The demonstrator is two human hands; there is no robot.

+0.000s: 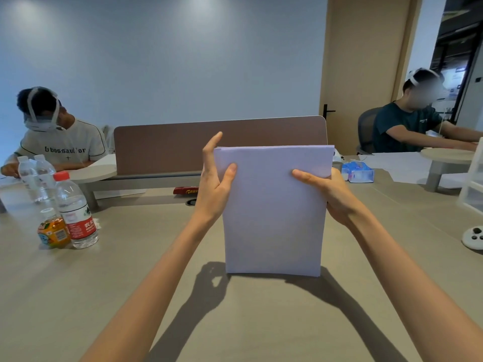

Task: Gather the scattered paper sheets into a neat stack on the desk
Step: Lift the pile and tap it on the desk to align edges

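Paper stack stands upright, bottom edge on the desk, centre near. Right hand pinches its right edge, thumb on the front, fingers behind. Left hand has straight fingers along the left edge, thumb touching the front. Bottles far left.

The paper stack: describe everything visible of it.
The paper stack is a sheaf of plain white sheets, blank on the facing side, edges nearly flush. It stands upright on its short bottom edge on the desk, slightly bowed. The right hand grips its right edge, thumb in front; the left hand lies against its left edge, fingers straight, thumb on the face.
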